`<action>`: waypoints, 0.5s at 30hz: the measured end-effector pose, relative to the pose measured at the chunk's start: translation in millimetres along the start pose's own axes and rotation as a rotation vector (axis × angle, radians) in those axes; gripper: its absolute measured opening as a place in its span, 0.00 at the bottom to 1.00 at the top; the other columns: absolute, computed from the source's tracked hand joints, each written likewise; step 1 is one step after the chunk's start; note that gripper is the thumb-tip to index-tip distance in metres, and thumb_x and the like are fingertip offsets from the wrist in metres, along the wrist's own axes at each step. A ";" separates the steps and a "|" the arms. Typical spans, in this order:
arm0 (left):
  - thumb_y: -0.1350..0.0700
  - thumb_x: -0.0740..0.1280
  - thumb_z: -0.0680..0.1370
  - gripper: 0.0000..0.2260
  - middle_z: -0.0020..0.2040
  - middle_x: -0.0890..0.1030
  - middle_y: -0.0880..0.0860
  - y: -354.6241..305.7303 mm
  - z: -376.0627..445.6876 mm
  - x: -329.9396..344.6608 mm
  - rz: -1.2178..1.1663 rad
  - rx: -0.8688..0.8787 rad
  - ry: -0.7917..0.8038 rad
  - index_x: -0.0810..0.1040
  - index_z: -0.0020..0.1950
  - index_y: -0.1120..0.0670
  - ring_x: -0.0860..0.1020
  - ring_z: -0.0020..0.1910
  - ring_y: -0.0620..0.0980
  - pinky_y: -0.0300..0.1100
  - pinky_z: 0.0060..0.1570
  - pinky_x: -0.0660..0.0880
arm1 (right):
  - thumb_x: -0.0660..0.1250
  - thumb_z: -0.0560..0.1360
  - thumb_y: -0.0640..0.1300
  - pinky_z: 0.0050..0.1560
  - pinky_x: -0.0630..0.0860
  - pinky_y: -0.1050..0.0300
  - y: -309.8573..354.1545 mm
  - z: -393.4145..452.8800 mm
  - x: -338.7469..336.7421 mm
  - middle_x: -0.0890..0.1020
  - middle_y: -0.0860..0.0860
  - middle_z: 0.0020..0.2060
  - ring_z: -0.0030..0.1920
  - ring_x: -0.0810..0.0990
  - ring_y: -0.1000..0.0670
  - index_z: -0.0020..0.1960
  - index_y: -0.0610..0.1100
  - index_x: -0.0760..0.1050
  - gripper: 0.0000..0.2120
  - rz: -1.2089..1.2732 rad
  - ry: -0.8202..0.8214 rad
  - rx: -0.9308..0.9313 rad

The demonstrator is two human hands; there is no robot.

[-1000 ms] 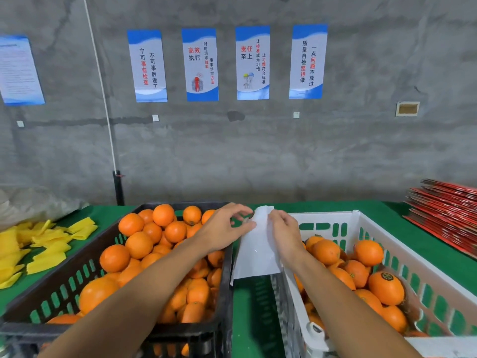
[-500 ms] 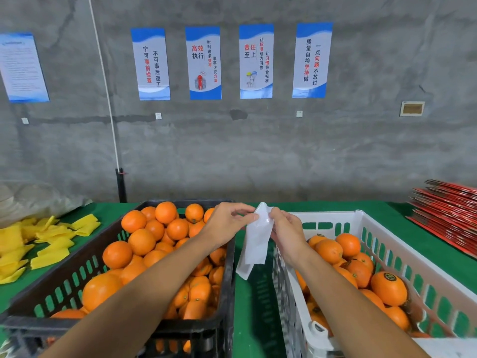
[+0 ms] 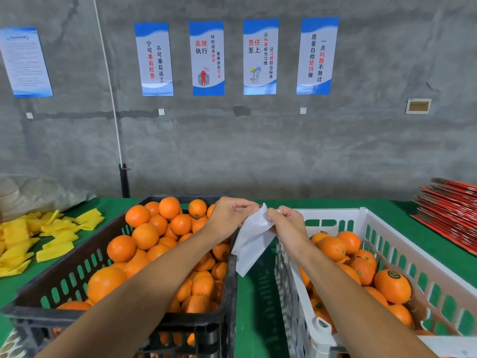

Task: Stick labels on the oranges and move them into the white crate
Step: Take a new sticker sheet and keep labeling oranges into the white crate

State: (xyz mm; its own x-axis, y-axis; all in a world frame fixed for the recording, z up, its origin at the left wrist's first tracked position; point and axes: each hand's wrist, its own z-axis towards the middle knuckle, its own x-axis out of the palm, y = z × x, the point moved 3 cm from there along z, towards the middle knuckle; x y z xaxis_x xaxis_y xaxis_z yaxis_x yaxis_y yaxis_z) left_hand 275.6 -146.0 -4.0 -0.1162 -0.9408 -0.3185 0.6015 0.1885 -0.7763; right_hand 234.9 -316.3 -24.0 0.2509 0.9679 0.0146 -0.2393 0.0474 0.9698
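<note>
While the black crate (image 3: 124, 275) at lower left is heaped with unlabelled oranges (image 3: 145, 236), the white crate (image 3: 402, 244) at lower right holds labelled ones. Those fruits look firm, roundish and fairly weighty, best cupped around the middle. At lower centre the right hand (image 3: 286, 228) pinches the limp white backing sheet (image 3: 251, 244), and the left hand (image 3: 229, 218) pinches a tiny label (image 3: 260, 205) at its top edge: flimsy and sticky, best held by its rim.

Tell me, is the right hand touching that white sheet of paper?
Touching. The head view shows the right hand pinching the top edge of the white sheet, which hangs down between the two crates.
</note>
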 end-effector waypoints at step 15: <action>0.59 0.73 0.79 0.06 0.43 0.87 0.54 0.6 -0.7 9.0 -0.045 -0.124 0.025 0.85 0.55 0.58 0.85 0.39 0.51 0.44 0.40 0.83 | 0.70 0.77 0.42 0.33 0.65 0.60 4.3 -2.8 0.7 0.68 0.56 0.26 0.32 0.68 0.53 0.32 0.47 0.63 0.20 -0.121 -0.026 -0.089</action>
State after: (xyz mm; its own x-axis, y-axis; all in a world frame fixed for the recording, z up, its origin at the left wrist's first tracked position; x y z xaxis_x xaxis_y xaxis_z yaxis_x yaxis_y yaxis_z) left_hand 274.4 -154.2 -7.8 -0.1612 -0.9420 -0.2943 0.4934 0.1813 -0.8507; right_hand 231.4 -314.8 -20.5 0.3068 0.9472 -0.0933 -0.2878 0.1858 0.9395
